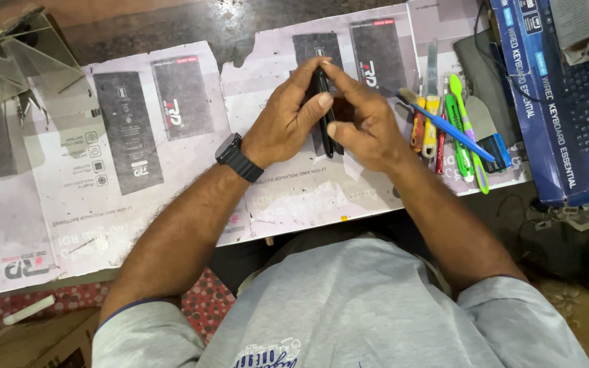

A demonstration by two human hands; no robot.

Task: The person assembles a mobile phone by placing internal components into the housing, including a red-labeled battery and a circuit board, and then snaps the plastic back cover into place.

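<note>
Both of my hands meet over the middle of the table, gripping a thin black phone (325,116) held on its edge. My left hand (289,121), with a black watch at the wrist, pinches the phone's left side between thumb and fingers. My right hand (365,123) closes around its right side, the thumb pressing low on the edge. The phone's face is hidden between my palms. Under my hands lies a white printed paper sheet (192,157) that covers the table.
A row of tools lies to the right: a blue-handled brush (444,126), green cutters (463,129), screwdrivers (425,126) and a metal scraper (480,119). A blue keyboard box (553,116) stands at the far right. A clear plastic stand (15,58) sits at the top left.
</note>
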